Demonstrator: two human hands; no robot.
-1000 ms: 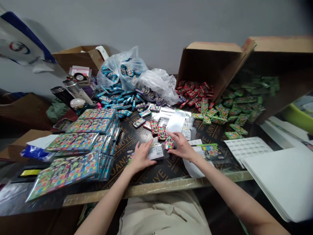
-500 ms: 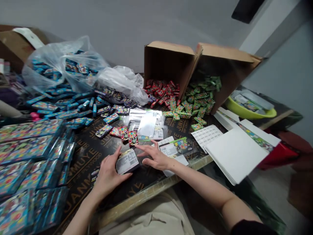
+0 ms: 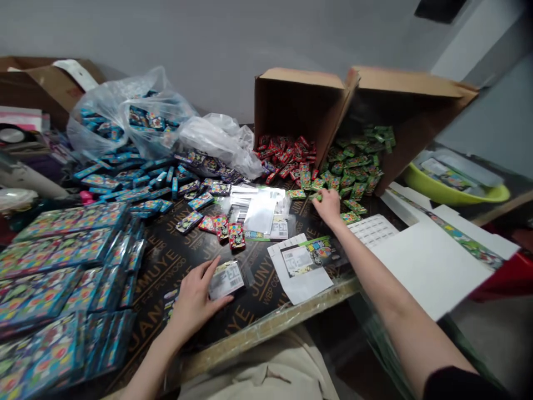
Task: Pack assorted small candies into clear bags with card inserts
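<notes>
My left hand [image 3: 194,294] grips a small flat pack [image 3: 226,279] near the table's front edge, thumb on its near side and fingers on its far side. The pack shows a white barcode label, and clear film sticks out at its right. Farther off to the right, my right hand [image 3: 328,206] is closed with its fingertips on a small green box [image 3: 317,196], partly hidden by the fingers. Several red boxes [image 3: 236,236] lie just beyond the pack. Loose green boxes [image 3: 353,207] lie around my right hand.
Stacked blue packs [image 3: 62,255] fill the left side. Blue boxes spill from a plastic bag [image 3: 162,89] behind. Two cardboard boxes [image 3: 306,76] stand at the back with red and green boxes. White card sheets [image 3: 433,261] overhang the right edge, near a yellow-green basin [image 3: 478,194].
My right hand has left the labelled pack and reached forward and right to the green boxes, closing on one. My left hand stays on the pack. The view has shifted slightly.
</notes>
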